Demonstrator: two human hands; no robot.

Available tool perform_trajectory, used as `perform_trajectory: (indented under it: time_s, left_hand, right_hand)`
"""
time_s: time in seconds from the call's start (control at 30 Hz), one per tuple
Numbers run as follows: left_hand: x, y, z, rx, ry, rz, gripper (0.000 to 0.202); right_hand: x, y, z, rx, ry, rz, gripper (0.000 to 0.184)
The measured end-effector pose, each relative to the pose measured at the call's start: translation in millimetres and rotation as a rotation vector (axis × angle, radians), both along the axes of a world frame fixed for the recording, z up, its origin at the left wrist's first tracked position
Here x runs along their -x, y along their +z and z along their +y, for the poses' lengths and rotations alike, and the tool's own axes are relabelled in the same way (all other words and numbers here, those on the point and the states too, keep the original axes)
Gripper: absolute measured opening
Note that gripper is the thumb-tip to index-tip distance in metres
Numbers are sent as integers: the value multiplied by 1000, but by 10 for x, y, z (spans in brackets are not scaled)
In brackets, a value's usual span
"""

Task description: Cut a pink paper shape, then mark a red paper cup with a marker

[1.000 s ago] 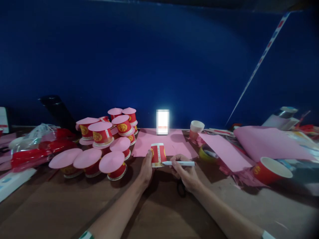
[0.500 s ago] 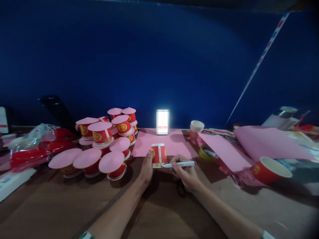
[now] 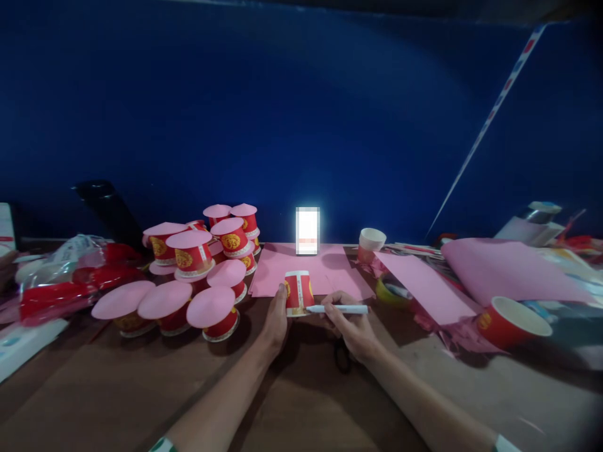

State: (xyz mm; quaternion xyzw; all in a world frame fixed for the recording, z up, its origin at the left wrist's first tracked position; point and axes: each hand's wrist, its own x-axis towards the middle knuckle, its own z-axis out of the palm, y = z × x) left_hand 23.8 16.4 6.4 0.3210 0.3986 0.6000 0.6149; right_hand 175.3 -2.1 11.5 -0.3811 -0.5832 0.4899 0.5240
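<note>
At the tabletop (image 3: 301, 395), left hand (image 3: 277, 321) grips a red cup (image 3: 299, 292), right hand (image 3: 347, 326) pinches a pen (image 3: 351, 309), apparently marking; steadiness seems needed next.

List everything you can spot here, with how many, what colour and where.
Held cup: one, red and white, centre
Marker: one, white, centre, tip at the cup
Pink-topped cups: at least nine, red, left
Open cups: two, red and pale, right
Paper: several sheets, pink, centre and right
Round item: one, yellow, right
Packaging: uncounted, red and clear, left
Cylinder: one, black, back left
Bright rectangle: one, white, back centre
Backdrop: one, blue, behind
Table: one, brown, beneath
Edge clutter: too blurred to count
Hands: left, right, centre
</note>
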Motion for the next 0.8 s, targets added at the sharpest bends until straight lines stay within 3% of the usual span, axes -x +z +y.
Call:
perform_trajectory:
  time_s: [0.27, 0.8]
  left_hand:
    - [4, -79, 36, -61, -33, 21, 48]
    - [0, 23, -6, -9, 32, 99, 51]
  right_hand:
    - [10, -20, -21, -9, 4, -15, 21]
    - [-8, 29, -21, -19, 20, -6, 22]
